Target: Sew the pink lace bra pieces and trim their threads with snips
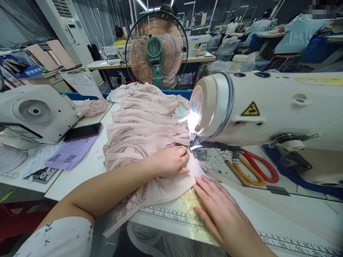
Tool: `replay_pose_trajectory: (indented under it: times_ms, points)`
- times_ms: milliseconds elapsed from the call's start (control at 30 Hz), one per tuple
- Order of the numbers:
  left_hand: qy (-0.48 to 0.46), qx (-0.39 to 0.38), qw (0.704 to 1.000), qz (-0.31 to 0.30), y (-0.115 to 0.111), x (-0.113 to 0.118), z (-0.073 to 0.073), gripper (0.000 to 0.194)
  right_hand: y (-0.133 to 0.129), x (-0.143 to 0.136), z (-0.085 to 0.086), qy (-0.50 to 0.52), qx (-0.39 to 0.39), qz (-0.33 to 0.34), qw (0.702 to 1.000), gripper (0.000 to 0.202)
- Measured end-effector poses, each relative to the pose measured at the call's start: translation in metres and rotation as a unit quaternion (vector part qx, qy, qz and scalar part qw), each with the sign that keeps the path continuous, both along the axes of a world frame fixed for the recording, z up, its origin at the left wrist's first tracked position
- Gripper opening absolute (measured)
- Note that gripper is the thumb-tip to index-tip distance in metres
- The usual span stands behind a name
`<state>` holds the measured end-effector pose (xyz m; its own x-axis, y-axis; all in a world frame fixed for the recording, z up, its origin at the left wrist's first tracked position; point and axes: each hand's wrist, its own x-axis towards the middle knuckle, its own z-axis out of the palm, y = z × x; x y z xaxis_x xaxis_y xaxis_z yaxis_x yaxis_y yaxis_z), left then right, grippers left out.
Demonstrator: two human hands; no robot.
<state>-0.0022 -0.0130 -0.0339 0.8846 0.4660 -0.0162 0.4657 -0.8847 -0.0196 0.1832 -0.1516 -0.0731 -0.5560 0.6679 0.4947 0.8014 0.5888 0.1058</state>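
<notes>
Pale pink lace-trimmed fabric (166,191) lies under the needle area of a white sewing machine (268,103), its lower edge hanging over the table's front. My left hand (170,162) is closed on this fabric, fingers curled, just left of the presser foot (195,147). Flat on the table lies my right hand (218,207), fingers stretched out, the fingertips touching the fabric's right edge. Behind my left hand, a heap of similar pale pink lace pieces (134,121) spreads back over the table. The needle tip is hard to make out in the lamp's glare.
Red-handled scissors (264,166) and an orange-handled tool (250,175) lie beneath the machine arm. A printed ruler strip (166,214) runs along the front edge. At left are a phone (83,132), purple paper (72,153) and another machine (34,114). A large fan (157,50) stands behind.
</notes>
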Motion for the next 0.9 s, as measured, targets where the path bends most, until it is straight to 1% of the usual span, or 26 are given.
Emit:
replay_pose_trajectory:
  times_ms: [100, 367, 533, 633, 700, 767, 833, 900]
  points:
    - [0.014, 0.003, 1.000, -0.002, 0.001, 0.000, 0.001, 0.054, 0.000, 0.000, 0.000, 0.005, -0.008, 0.003, 1.000, 0.040]
    - [0.009, -0.003, 1.000, -0.010, 0.003, 0.000, 0.003, 0.056, 0.001, 0.001, -0.001, 0.008, -0.017, 0.003, 1.000, 0.040]
    - [0.005, 0.004, 1.000, -0.026, 0.014, 0.000, 0.002, 0.057, 0.004, -0.001, -0.006, 0.009, -0.027, -0.009, 1.000, 0.043]
    - [0.001, 0.019, 0.999, -0.036, 0.019, -0.001, 0.005, 0.054, 0.008, -0.004, -0.011, 0.021, -0.034, -0.023, 0.999, 0.044]
    - [-0.001, 0.020, 0.999, -0.047, 0.014, -0.002, 0.011, 0.045, 0.010, -0.006, -0.012, 0.029, -0.037, -0.027, 0.999, 0.045]
    - [0.000, -0.001, 0.998, -0.068, 0.002, -0.003, 0.018, 0.036, 0.012, -0.008, -0.013, 0.036, -0.039, -0.028, 0.998, 0.044]
    - [0.003, -0.025, 0.994, -0.102, -0.015, -0.006, 0.023, 0.033, 0.013, -0.010, -0.013, 0.044, -0.043, -0.031, 0.998, 0.043]
    - [0.001, -0.022, 0.991, -0.134, -0.029, -0.010, 0.024, 0.038, 0.015, -0.011, -0.013, 0.052, -0.040, -0.035, 0.997, 0.042]
